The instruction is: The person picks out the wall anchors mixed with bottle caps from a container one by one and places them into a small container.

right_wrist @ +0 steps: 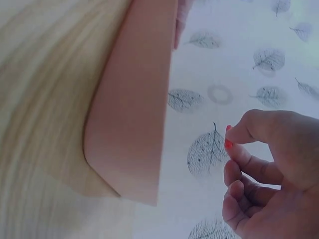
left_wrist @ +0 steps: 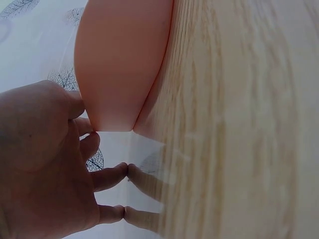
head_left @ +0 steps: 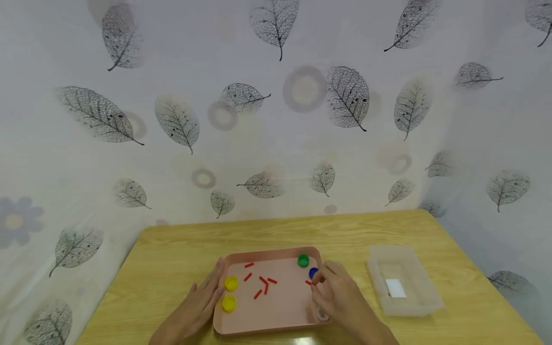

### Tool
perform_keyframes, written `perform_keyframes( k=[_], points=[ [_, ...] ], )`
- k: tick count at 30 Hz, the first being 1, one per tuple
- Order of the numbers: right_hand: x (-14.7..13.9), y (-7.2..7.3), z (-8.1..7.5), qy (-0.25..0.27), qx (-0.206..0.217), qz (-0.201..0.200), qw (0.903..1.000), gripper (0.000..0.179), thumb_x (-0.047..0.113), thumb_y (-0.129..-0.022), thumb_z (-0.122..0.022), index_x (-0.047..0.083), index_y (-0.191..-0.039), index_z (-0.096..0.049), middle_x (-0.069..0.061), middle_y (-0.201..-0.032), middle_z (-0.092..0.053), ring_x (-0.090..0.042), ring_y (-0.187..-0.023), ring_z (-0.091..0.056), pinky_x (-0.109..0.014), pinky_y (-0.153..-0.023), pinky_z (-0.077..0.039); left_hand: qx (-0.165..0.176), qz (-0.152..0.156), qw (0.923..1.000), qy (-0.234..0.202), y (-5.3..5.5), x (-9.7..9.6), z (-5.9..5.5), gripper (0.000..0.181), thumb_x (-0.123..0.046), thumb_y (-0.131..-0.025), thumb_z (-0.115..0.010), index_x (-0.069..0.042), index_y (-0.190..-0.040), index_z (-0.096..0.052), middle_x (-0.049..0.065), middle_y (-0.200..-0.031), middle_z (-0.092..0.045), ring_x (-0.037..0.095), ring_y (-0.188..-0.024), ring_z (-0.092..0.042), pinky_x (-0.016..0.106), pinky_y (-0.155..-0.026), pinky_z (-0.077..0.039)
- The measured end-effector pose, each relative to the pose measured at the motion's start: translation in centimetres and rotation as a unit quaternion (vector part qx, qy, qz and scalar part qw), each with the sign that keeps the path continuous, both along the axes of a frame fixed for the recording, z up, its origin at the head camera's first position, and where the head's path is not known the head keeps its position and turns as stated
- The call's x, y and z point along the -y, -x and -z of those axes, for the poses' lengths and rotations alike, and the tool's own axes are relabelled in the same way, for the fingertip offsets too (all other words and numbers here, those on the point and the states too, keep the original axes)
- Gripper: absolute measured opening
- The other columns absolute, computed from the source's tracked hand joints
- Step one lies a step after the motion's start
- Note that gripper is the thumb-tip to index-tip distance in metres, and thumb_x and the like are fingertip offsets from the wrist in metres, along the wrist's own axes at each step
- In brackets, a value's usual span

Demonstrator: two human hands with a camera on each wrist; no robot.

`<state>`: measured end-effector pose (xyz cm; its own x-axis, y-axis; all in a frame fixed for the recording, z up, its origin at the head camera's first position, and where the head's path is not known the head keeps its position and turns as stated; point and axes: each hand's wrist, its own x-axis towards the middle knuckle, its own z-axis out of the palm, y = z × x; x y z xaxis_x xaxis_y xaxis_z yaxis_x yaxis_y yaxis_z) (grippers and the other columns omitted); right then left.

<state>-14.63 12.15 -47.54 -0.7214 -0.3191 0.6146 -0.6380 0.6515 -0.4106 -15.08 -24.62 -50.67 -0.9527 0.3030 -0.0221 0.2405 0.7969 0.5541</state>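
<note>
Left hand (head_left: 196,302) is kinda loosely stretched out, touching the side of the pink tray (head_left: 284,314), while the right hand (head_left: 342,296) pinches a little red stick (right_wrist: 228,144) over it, near the blue cap (head_left: 313,273).

A pink rectangular tray (head_left: 280,309) is set on a wood-grain table (head_left: 181,239), its left side touched by the extended fingers of the left hand (head_left: 196,304). Two yellow bottle caps (head_left: 229,303) are placed just inside that side; near the opposite side a green bottle cap (head_left: 303,260) and a blue bottle cap (head_left: 313,273) are seen — the latter partly covered by the right hand (head_left: 340,297), at whose fingertips a short red stick (head_left: 308,282) is shown. Six more red sticks (head_left: 258,294) are scattered between. To the right, a white card (head_left: 395,288) is contained in a translucent plastic box (head_left: 424,299); a leaf-printed cloth (head_left: 276,143) is hung behind.
</note>
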Motion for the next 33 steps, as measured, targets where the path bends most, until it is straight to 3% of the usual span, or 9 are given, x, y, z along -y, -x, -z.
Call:
perform_keyframes(
  k=[4,14,23,28,33],
  points=[
    [-1.0,0.6,-0.4,0.015,-0.027,-0.002,0.9995,0.033,-0.004,-0.070,-0.087,0.017,-0.084,-0.065,0.011,-0.088,-0.055,-0.005,-0.083,-0.052,-0.022,-0.068,-0.052,0.002,0.001,1.0000,0.003,-0.2,0.3,0.1,0.062,-0.038,-0.114,-0.031,-0.018,-0.167,-0.005,0.003,-0.171,-0.008,0.033,-0.152,-0.025,0.081,-0.109,-0.014],
    [-5.4,2.4,-2.7,0.009,-0.029,0.059,0.9978,0.030,-0.006,-0.074,-0.082,0.017,-0.085,-0.067,0.012,-0.087,-0.056,-0.007,-0.081,-0.053,-0.024,-0.066,-0.050,-0.014,0.003,0.9999,0.004,-0.2,0.4,-0.2,0.062,-0.035,-0.114,-0.032,-0.016,-0.167,-0.005,0.006,-0.171,-0.011,0.035,-0.151,-0.028,0.083,-0.107,-0.016],
    [-10.4,3.2,-2.8,0.001,-0.045,0.122,0.9915,0.026,-0.007,-0.075,-0.082,0.014,-0.085,-0.069,0.004,-0.084,-0.059,-0.012,-0.075,-0.050,-0.030,-0.063,-0.049,0.006,0.008,0.9999,0.006,0.2,-0.1,0.0,0.063,-0.038,-0.114,-0.030,-0.017,-0.167,-0.002,0.006,-0.171,-0.008,0.035,-0.152,-0.026,0.083,-0.107,-0.015],
    [-12.5,3.4,-2.7,0.002,-0.034,0.155,0.9873,0.021,-0.005,-0.076,-0.081,0.011,-0.084,-0.070,0.003,-0.083,-0.059,-0.011,-0.073,-0.046,-0.029,-0.062,-0.045,0.003,0.010,0.9999,0.010,0.4,-0.1,-0.2,0.062,-0.037,-0.114,-0.030,-0.015,-0.167,-0.004,0.006,-0.171,-0.008,0.036,-0.151,-0.027,0.083,-0.107,-0.015],
    [-14.4,3.5,-2.5,-0.009,0.028,0.185,0.9823,0.014,-0.001,-0.081,-0.078,0.010,-0.084,-0.070,0.000,-0.084,-0.061,-0.017,-0.075,-0.053,-0.031,-0.063,-0.048,0.017,0.010,0.9998,0.009,0.4,-0.1,-0.2,0.063,-0.039,-0.114,-0.028,-0.016,-0.167,-0.003,0.005,-0.172,-0.006,0.037,-0.152,-0.025,0.083,-0.107,-0.013]
  ],
)
